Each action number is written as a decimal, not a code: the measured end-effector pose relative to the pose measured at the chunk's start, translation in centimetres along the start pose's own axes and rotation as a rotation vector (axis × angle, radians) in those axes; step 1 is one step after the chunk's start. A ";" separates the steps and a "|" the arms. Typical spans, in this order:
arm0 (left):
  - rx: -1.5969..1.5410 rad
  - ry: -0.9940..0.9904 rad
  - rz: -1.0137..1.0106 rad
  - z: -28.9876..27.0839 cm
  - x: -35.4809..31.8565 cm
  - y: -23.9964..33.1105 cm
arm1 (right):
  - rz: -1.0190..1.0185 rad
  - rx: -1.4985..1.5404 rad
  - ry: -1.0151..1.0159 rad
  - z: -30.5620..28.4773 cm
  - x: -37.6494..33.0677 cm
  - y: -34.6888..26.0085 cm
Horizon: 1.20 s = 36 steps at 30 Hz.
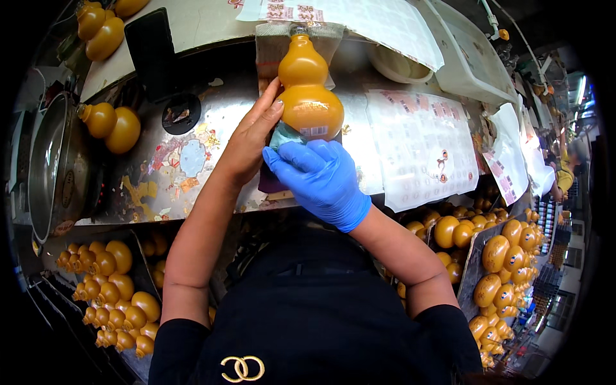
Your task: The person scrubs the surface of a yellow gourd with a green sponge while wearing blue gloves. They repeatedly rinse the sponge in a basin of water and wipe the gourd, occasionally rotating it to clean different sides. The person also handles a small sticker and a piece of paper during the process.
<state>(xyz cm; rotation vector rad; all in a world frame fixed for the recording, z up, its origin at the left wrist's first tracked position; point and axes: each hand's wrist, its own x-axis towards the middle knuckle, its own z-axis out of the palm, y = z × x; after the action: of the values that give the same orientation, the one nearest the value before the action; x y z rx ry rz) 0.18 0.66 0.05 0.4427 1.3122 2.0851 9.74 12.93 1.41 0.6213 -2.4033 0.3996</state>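
A glossy amber gourd-shaped bottle [312, 106] lies on a padded rest in front of me, its capped neck pointing away. My bare left hand [253, 138] grips its left side, with the thumb and fingers along the lower bulb. On my right hand [324, 179] is a blue glove, and its bent fingers press a crumpled teal cloth [286, 136] against the bottle's base. Most of the cloth is hidden by the glove. A small barcode label shows on the lower bulb, just above the gloved fingers.
Sheets of clear stickers [420, 147] lie right on the stained metal bench [144, 173]. A large metal pan [56, 167] and another gourd bottle [115, 126] stand left. Farther back are a dark phone-like slab [151, 54] and a white plastic tub [471, 54]. Racks of gourd bottles [115, 301] flank me below.
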 end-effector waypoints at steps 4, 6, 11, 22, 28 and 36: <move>0.081 0.020 0.020 -0.5 0.5 -0.5 | 0.184 0.278 0.208 -0.5 0.1 -0.1; 0.177 0.083 0.051 -0.1 0.4 -0.5 | 0.604 0.579 0.410 -1.3 0.0 -0.2; 0.441 0.085 0.151 1.3 0.3 -0.8 | 0.944 0.647 0.418 -1.5 -1.3 3.4; 0.360 0.088 0.104 0.8 0.5 -1.1 | 0.887 0.731 0.488 -2.6 -1.5 3.7; 0.462 0.075 0.124 1.3 0.5 -0.6 | 0.803 0.699 0.351 -2.5 -1.7 6.4; 0.245 0.103 0.101 0.8 0.5 -1.7 | 0.475 1.029 -0.242 -4.1 5.0 10.7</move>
<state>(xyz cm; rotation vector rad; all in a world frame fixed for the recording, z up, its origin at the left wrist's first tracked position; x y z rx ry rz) 0.82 2.11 -1.13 0.5212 1.6466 2.0600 2.74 22.03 6.32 0.5004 -2.4266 1.9126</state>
